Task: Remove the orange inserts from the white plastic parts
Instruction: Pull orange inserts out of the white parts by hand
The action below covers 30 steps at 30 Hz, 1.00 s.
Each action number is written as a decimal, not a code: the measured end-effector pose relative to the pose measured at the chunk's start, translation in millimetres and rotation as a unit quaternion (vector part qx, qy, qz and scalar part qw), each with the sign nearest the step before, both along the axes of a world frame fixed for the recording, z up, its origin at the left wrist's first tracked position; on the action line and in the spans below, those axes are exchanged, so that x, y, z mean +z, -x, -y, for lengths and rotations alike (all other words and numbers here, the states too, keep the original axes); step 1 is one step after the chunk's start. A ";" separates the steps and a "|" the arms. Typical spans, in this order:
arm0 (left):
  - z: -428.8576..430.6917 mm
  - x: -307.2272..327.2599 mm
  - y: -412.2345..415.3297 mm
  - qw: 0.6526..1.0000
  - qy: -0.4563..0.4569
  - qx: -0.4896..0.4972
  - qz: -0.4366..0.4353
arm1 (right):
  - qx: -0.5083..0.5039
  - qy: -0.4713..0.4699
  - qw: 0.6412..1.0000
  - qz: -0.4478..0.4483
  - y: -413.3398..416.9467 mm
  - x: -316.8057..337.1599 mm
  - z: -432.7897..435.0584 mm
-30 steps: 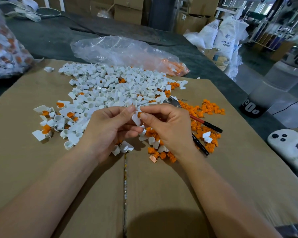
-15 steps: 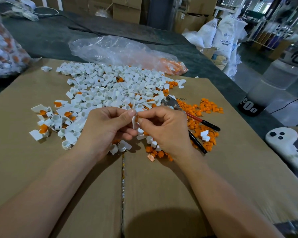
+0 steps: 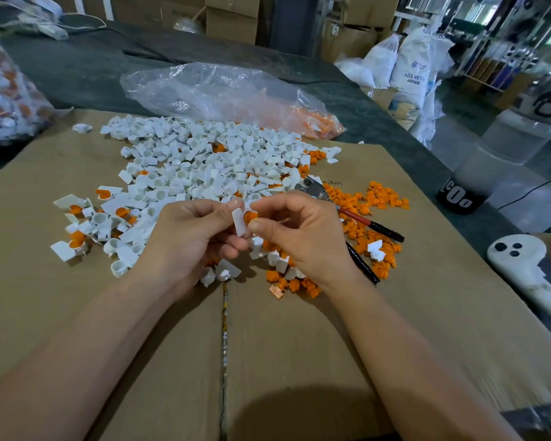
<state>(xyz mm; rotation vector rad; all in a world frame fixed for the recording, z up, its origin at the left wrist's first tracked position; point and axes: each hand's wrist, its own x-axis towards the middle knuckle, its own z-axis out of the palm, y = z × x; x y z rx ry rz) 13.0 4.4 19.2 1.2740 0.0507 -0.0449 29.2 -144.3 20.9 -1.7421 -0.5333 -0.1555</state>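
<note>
At the table: a person works over a cardboard sheet (image 3: pixel 299 345) spread on the dark table (image 3: pixel 77 68), with both hands raised just above it at mid-view.
Hands: the left hand (image 3: pixel 185 240) pinches a white part (image 3: pixel 239 222) between thumb and forefinger. The right hand (image 3: pixel 303 237) pinches the orange insert (image 3: pixel 251 215) at its fingertips. The two hands are close together, fingertips all but touching.
Just changed: a second ago only a sliver of orange showed between the fingertips. Now the insert's rounded head is plainly visible on the right side of the white part.
Meaning for the task: the insert looks to be working free, or just out. The fingers hide the joint, so it cannot be told whether it still sits in its socket.
Lie of the part: the flat tab stands near upright, its long axis running top to bottom of the view, with the upper end leaning slightly left. The insert sits by the tab's upper right edge, on the right hand's side.
Progress: loose orange pieces (image 3: pixel 372 202) lie scattered to the right around a pair of pliers (image 3: pixel 315 189). A broad pile of white parts (image 3: pixel 204 167) lies beyond the hands. A few filled parts (image 3: pixel 77 240) at the left still show orange, so work likely remains.
Beyond: a clear plastic bag (image 3: pixel 220 90) lies past the pile.
</note>
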 end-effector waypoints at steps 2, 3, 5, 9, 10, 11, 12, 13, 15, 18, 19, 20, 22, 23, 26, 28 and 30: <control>-1.5 0.7 -0.2 1.000 0.016 -0.006 -0.006 | 0.008 0.001 1.000 -0.025 -0.6 1.4 0.4; -2.2 0.8 -0.6 1.000 0.025 -0.007 -0.011 | 0.023 0.000 0.999 -0.046 -1.2 2.2 0.7; -3.2 1.4 -1.2 0.999 0.039 -0.012 -0.022 | 0.063 -0.007 0.995 -0.081 -1.6 3.0 1.3; -2.6 2.4 -0.8 0.999 0.038 -0.030 -0.022 | 0.109 -0.054 0.988 -0.098 1.6 2.4 0.0; -2.1 2.5 -0.8 0.999 0.035 -0.031 -0.020 | 0.107 -0.059 0.988 -0.099 1.9 2.3 -0.3; -1.9 2.3 -0.6 0.999 0.032 -0.030 -0.017 | 0.102 -0.060 0.988 -0.099 2.0 2.7 -0.8; -1.4 1.8 -0.7 0.999 0.024 -0.025 -0.012 | 0.097 -0.057 0.989 -0.100 1.8 3.1 -1.0; -1.1 1.2 -0.7 1.000 0.011 -0.014 -0.002 | 0.089 -0.051 0.990 -0.099 1.2 3.3 -1.1; -1.4 0.9 -0.2 0.999 -0.011 0.007 0.032 | 0.068 -0.044 0.992 -0.099 -0.3 3.6 -0.5; -1.9 3.2 2.4 0.998 -0.004 -0.005 0.067 | 0.048 -0.028 0.994 -0.093 -2.7 3.5 2.5; -2.0 3.5 3.4 0.997 -0.014 -0.007 0.073 | 0.048 -0.020 0.995 -0.091 -2.8 3.5 3.2; -2.0 3.3 4.0 0.997 -0.030 -0.005 0.077 | 0.049 -0.016 0.994 -0.091 -2.7 3.2 3.6; -1.4 3.0 4.4 0.996 -0.055 0.002 0.075 | 0.054 -0.016 0.994 -0.094 -2.4 2.7 3.8; -0.9 2.9 4.4 0.995 -0.063 0.006 0.074 | 0.055 -0.016 0.994 -0.094 -2.4 2.4 3.5; -0.5 2.8 2.1 0.994 -0.080 0.031 0.063 | 0.056 -0.011 0.995 -0.086 -3.3 -0.2 1.9; -1.3 2.3 0.3 0.995 -0.072 0.037 0.050 | 0.050 -0.007 0.996 -0.076 -3.5 -1.0 0.5; -2.7 2.2 -0.9 0.997 -0.052 0.037 0.035 | 0.043 -0.006 0.997 -0.058 -2.8 -1.4 -1.0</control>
